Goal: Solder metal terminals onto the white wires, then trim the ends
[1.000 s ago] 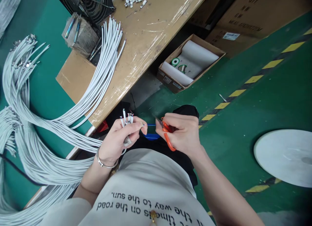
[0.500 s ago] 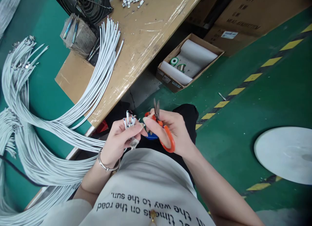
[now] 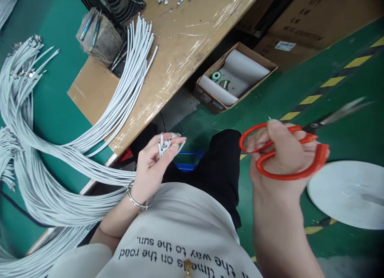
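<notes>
In front of my lap, my left hand (image 3: 151,164) is closed around a small bunch of white cable ends (image 3: 163,147), which stick up between thumb and fingers with dark tips. One more end pokes out past the fingertips. Out to the right, over the floor, my right hand (image 3: 283,144) keeps a pair of scissors with orange-red handles (image 3: 322,156) hooked over its fingers. Their blades point up and right, blurred. A tiny pale tip shows at the right thumb; what it belongs to cannot be made out.
Long bundles of white cable (image 3: 75,198) lie over the green table at left; another bundle (image 3: 138,58) fans across the brown board (image 3: 186,38). A wrapped block (image 3: 102,42) stands by a black fan (image 3: 120,4). Below are an open carton (image 3: 216,106) and a white round lid-like object (image 3: 345,190).
My right hand has swung away from my left, out to the right, with the scissors still in it. The left hand stays at my lap holding the cables.
</notes>
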`<state>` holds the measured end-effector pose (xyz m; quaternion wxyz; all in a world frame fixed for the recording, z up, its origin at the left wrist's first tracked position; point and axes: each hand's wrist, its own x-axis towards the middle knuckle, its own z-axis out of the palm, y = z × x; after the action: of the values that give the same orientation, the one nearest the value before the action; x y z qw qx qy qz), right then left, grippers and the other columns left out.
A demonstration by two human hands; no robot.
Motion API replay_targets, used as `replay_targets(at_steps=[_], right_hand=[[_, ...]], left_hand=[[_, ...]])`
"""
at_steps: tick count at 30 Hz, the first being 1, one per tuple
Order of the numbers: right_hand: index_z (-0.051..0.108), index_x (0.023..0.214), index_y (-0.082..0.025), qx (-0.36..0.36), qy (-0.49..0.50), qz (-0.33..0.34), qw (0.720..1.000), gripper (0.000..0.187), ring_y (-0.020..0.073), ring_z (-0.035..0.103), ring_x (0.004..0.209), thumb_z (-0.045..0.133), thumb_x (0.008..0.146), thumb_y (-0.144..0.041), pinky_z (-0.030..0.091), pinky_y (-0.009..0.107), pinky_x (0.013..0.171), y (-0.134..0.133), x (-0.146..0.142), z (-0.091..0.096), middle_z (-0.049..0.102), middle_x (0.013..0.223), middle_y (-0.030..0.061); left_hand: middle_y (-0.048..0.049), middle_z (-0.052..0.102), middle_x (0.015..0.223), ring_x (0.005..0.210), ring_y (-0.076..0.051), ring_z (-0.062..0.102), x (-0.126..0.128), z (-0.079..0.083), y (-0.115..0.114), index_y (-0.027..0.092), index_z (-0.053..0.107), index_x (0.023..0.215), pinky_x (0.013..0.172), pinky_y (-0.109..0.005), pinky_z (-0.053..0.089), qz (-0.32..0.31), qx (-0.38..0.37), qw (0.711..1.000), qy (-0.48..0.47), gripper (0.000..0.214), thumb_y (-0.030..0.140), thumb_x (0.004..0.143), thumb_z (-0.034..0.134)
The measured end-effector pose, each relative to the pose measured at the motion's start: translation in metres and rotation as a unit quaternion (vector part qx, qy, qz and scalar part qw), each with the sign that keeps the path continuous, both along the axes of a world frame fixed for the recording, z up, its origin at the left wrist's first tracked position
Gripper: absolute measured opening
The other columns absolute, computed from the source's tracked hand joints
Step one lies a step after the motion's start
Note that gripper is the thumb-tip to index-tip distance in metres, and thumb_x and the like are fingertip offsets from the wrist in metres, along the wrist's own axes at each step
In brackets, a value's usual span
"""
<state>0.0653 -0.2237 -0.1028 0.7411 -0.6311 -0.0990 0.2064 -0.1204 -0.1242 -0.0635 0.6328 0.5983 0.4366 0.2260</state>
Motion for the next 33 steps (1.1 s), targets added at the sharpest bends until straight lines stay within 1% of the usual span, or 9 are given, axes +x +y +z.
replay_targets(at_steps=[2,5,8,11,14,18,22,27,33], right_hand=[[0.055,0.048,-0.027,-0.020,0.008,-0.042,0.999,0.045,0.0178,0.038,0.051,0.074,0.089,-0.032,0.025,0.041,0.056,-0.009,0.004,-0.002,0.043,0.055,0.0011],[0.056,0.050,-0.028,-0.038,0.007,-0.061,0.997,0.044,0.0188,0.040,0.052,0.074,0.089,-0.032,0.024,0.039,0.055,-0.019,0.003,-0.004,0.046,0.057,0.0019],[0.058,0.051,-0.028,-0.049,-0.001,-0.031,0.998,0.042,0.0254,0.053,0.065,0.076,0.088,-0.032,0.032,0.042,0.059,-0.022,-0.004,-0.003,0.049,0.060,0.0043],[0.061,0.054,-0.029,-0.073,-0.036,0.003,0.997,0.038,0.0288,0.058,0.072,0.077,0.088,-0.028,0.040,0.044,0.064,-0.020,-0.014,0.000,0.051,0.060,0.0048],[0.066,0.058,-0.029,-0.083,-0.049,0.062,0.993,0.033,0.0251,0.056,0.068,0.077,0.088,-0.023,0.041,0.043,0.064,-0.018,-0.025,0.002,0.056,0.061,0.0036],[0.080,0.072,-0.029,-0.047,-0.027,0.154,0.987,0.014,0.0190,0.059,0.066,0.082,0.082,-0.020,0.046,0.037,0.061,-0.013,-0.039,0.001,0.069,0.069,0.0011],[0.084,0.081,-0.029,-0.026,-0.010,0.218,0.976,0.008,0.0160,0.058,0.063,0.083,0.081,-0.021,0.047,0.032,0.055,-0.007,-0.047,0.003,0.071,0.072,0.0003],[0.084,0.081,-0.028,-0.011,-0.011,0.232,0.972,0.006,0.0139,0.053,0.058,0.084,0.080,-0.022,0.044,0.029,0.049,0.000,-0.048,0.007,0.066,0.067,0.0003],[0.087,0.090,-0.030,0.011,0.011,0.247,0.969,0.014,0.0131,0.057,0.062,0.086,0.079,-0.020,0.047,0.029,0.054,0.002,-0.050,0.010,0.067,0.072,-0.0004]], left_hand=[[-0.0066,0.079,0.111,0.104,-0.018,0.073,0.001,-0.002,0.002,0.024,0.087,0.104,0.098,-0.029,0.057,0.012,0.052,0.999,0.011,0.016,0.030,0.097,0.074],[-0.0015,0.074,0.081,0.055,-0.008,0.063,0.001,-0.002,0.006,0.020,0.083,0.103,0.056,-0.022,0.052,-0.005,-0.029,1.000,-0.002,0.019,0.036,0.096,0.075],[0.0020,0.070,0.075,0.038,-0.005,0.053,0.001,-0.001,0.007,0.018,0.073,0.102,0.037,-0.019,0.036,0.017,-0.095,0.995,-0.025,0.024,0.039,0.093,0.078],[0.0015,0.072,0.075,0.037,-0.004,0.050,0.002,0.001,0.003,0.018,0.064,0.092,0.034,-0.016,0.031,0.042,-0.088,0.995,-0.031,0.027,0.041,0.092,0.079],[0.0024,0.068,0.067,0.039,-0.003,0.045,0.003,0.005,-0.003,0.018,0.064,0.086,0.037,-0.015,0.028,0.028,-0.091,0.995,-0.018,0.027,0.039,0.091,0.079],[0.0030,0.063,0.062,0.048,-0.006,0.050,0.004,0.010,-0.008,0.018,0.066,0.080,0.043,-0.017,0.036,0.020,-0.076,0.997,0.027,0.024,0.035,0.089,0.082],[0.0038,0.061,0.059,0.048,-0.007,0.049,0.003,0.013,-0.008,0.018,0.069,0.079,0.047,-0.019,0.042,0.001,-0.056,0.997,0.049,0.021,0.033,0.087,0.083],[0.0033,0.062,0.058,0.048,-0.008,0.050,0.004,0.014,-0.007,0.018,0.069,0.078,0.049,-0.020,0.045,-0.006,-0.054,0.998,0.041,0.019,0.028,0.085,0.083],[0.0028,0.063,0.060,0.050,-0.008,0.053,0.003,0.013,-0.008,0.017,0.069,0.077,0.049,-0.020,0.046,-0.015,-0.048,0.998,0.048,0.018,0.025,0.081,0.085]])
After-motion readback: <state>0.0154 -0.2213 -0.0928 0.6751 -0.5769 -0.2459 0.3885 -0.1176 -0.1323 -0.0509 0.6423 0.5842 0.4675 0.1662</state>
